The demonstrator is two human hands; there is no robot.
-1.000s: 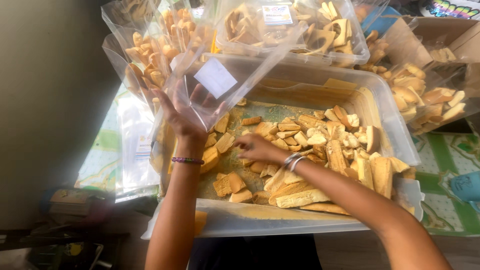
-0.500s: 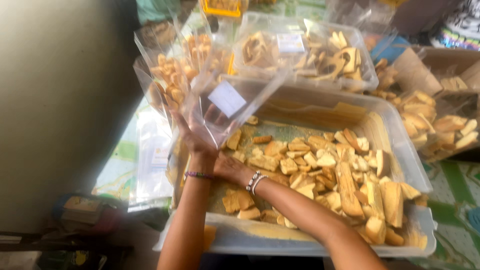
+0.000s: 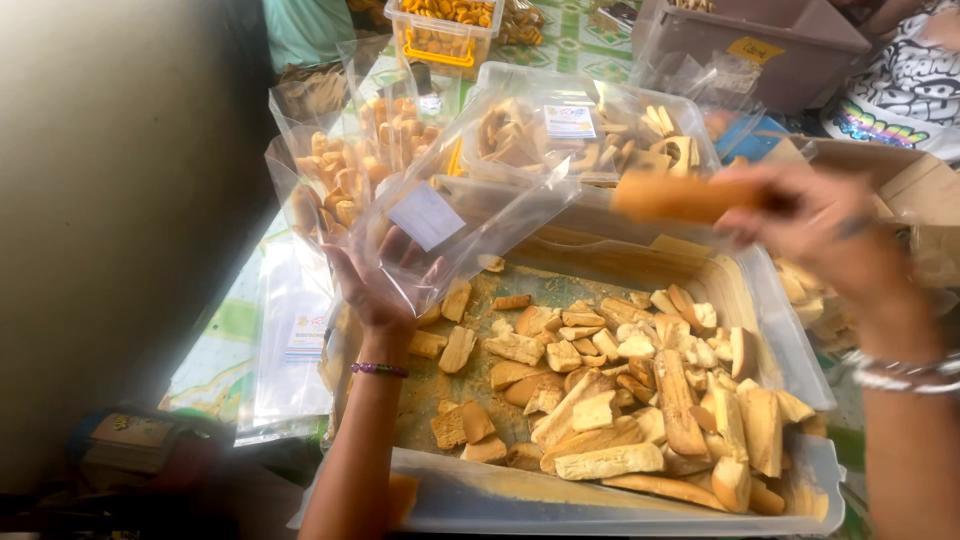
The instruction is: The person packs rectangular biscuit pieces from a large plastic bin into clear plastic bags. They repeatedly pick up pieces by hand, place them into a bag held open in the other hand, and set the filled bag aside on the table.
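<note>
So now the right hand (image 3: pixel 820 225) is lifting a long rusk (image 3: pixel 680 197) it's pinching, up from the tub (image 3: pixel 790 330), while the left hand (image 3: pixel 375 285) is gripping the open clear bag (image 3: pixel 470 215) beside it.

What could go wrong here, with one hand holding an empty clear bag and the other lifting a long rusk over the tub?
The right hand pinches the long rusk only at one end, so it might snap or drop. The clear bag held by the left hand looks limp, its mouth not clearly open; the piece could miss it. Filled bags crowd close behind and could be knocked.
</note>
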